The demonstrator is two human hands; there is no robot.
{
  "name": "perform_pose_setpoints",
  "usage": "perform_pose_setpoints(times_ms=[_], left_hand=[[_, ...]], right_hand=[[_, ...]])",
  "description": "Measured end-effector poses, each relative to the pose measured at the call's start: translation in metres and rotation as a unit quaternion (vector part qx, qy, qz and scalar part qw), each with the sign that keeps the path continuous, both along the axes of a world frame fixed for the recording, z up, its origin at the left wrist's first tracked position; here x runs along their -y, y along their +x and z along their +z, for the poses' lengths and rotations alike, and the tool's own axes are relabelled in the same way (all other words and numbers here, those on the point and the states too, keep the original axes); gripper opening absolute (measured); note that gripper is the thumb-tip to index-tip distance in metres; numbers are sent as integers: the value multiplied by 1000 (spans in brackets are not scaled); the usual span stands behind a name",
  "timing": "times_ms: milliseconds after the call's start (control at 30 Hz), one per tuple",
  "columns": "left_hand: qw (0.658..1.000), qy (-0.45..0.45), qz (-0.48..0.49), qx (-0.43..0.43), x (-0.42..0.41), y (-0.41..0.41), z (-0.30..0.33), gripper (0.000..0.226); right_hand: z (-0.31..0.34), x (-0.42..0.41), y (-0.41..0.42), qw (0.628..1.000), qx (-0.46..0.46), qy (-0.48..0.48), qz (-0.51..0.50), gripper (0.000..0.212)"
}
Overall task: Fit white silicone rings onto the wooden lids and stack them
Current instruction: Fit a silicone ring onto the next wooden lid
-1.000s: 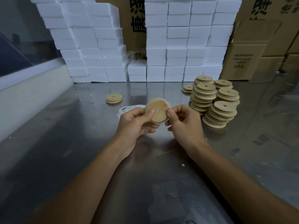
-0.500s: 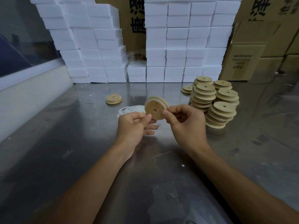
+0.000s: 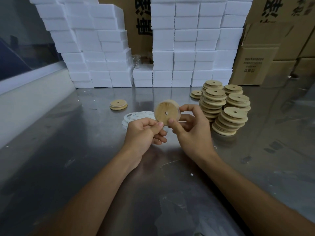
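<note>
A round wooden lid (image 3: pixel 165 111) with a small centre hole is held upright above the steel table, its flat face toward me. A white silicone ring shows along its right rim. My left hand (image 3: pixel 144 133) pinches the lid's lower edge with thumb and fingers. My right hand (image 3: pixel 192 128) grips its lower right edge, thumb on the face and fingers curled behind. A loose pile of white rings (image 3: pixel 136 116) lies on the table just behind my left hand. A short stack of lids (image 3: pixel 118 104) sits further left.
Several leaning stacks of wooden lids (image 3: pixel 225 106) stand right of my hands, with a low pair (image 3: pixel 196 94) behind them. White foam boxes (image 3: pixel 184 48) and cardboard cartons (image 3: pixel 265 53) wall off the back. The steel table (image 3: pixel 85 159) has a raised ledge along its left side.
The lid has turned in my fingers, first edge-on and tilted, now face toward me again. Both hands shifted slightly lower on its rim.
</note>
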State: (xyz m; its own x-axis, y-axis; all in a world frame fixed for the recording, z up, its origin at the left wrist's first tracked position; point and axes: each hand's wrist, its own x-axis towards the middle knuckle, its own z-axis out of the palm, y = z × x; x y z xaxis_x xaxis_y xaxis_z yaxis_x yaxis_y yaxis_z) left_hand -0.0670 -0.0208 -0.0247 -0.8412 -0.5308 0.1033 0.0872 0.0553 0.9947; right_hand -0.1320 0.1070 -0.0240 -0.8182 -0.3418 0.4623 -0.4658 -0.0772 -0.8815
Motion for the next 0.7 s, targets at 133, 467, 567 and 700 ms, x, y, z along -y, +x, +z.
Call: perform_pose_setpoints(times_ms=[133,467,567,700], left_hand=[[1000,23,-11,-6,0,-1,2,15],[997,12,61,-50,2,1,0,14],[994,-26,84,-58,1,0,-1,15],[993,-46,85,-66,0,-1,-3,15]], right_hand=[[2,1,-2,999,-10,-10,-36,29],[6,-6,-6,998,-24,51,-21,15],[7,-6,-8,998,-19,55,-26,14],[6,-8,-9,996,-31,79,-27,15]])
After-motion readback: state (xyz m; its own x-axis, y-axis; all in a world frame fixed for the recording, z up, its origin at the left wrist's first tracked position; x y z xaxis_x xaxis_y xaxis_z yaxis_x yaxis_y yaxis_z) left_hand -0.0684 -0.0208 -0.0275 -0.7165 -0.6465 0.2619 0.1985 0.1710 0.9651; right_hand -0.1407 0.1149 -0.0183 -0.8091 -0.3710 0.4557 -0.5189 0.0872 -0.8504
